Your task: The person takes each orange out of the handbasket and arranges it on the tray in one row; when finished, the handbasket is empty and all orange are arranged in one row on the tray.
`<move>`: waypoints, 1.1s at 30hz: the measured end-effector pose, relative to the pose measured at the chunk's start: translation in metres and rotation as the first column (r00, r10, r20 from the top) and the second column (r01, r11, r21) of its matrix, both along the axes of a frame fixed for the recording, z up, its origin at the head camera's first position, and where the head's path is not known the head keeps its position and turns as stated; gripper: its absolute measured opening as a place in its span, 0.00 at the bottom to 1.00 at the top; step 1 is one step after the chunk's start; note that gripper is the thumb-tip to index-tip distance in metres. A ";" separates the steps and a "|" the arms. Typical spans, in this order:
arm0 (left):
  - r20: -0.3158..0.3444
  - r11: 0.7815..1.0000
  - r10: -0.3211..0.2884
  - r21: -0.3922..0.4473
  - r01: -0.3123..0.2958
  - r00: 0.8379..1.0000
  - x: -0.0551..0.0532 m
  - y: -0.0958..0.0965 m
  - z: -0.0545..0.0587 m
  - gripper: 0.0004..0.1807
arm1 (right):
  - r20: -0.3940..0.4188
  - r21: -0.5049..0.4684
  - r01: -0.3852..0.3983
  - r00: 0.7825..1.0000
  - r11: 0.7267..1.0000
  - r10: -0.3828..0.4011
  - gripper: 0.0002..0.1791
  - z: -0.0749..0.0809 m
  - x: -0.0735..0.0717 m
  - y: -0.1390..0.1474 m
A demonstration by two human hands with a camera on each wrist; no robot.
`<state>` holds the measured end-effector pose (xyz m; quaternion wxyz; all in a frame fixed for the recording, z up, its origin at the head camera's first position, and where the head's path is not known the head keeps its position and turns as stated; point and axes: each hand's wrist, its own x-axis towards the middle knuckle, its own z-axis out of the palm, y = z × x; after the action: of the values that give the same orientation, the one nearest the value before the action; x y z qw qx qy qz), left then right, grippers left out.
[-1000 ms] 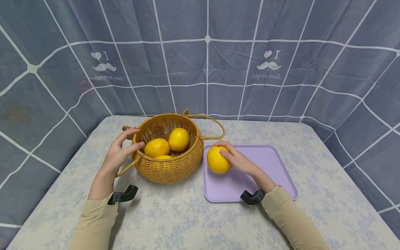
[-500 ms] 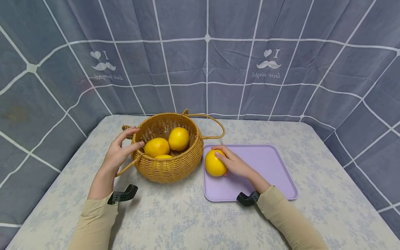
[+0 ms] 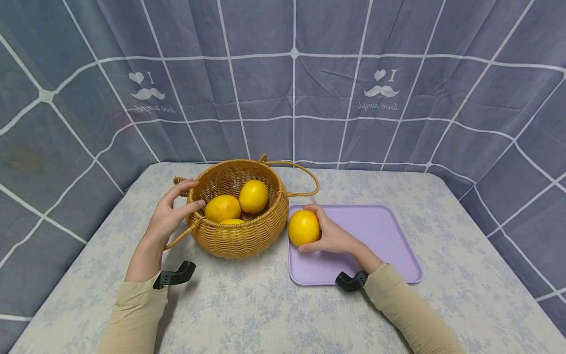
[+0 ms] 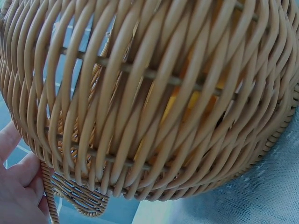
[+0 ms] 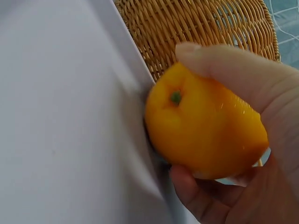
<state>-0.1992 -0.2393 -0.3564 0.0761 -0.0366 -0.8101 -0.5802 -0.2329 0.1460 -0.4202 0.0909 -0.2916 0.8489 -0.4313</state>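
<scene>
In the head view my right hand (image 3: 331, 238) holds an orange (image 3: 303, 228) at the left edge of the lilac tray (image 3: 376, 246). Its fingers lie behind the fruit and the thumb along its near side. The right wrist view shows the green stem end of this orange (image 5: 201, 121) close to the tray wall (image 5: 135, 60). My left hand (image 3: 168, 214) rests at the left rim of a wicker basket (image 3: 239, 241), thumb and forefinger reaching over it; other fingers are partly hidden. Inside the basket lie an orange (image 3: 254, 196), a second orange (image 3: 222, 209) and a partly hidden third.
The basket's right handle (image 3: 305, 172) leans out toward the tray's back left corner. A pale patterned cloth (image 3: 247, 305) covers the table. Grey checked curtains (image 3: 336, 98) hang around the back and sides.
My right hand has brought the orange slightly left and down to the tray's left edge. Its thumb has moved from the top of the fruit to the near side. The left hand stays still.
</scene>
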 end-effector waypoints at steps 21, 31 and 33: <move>0.004 1.000 0.003 -0.008 -0.003 1.000 0.000 -0.001 0.000 0.32 | -0.104 0.143 -0.030 0.994 0.989 0.045 0.59 0.002 0.001 0.001; -0.024 1.000 -0.017 -0.006 0.017 1.000 -0.001 -0.001 -0.002 0.32 | -0.109 0.156 -0.017 0.993 0.988 0.034 0.56 0.003 0.001 0.002; -0.030 1.000 -0.021 -0.008 0.021 0.999 -0.001 -0.001 -0.002 0.32 | -0.112 0.162 -0.016 0.993 0.987 0.035 0.56 0.003 0.002 0.002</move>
<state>-0.2005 -0.2406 -0.3589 0.0822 -0.0544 -0.8107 -0.5771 -0.2312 0.1475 -0.4171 0.0707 -0.3183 0.8811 -0.3426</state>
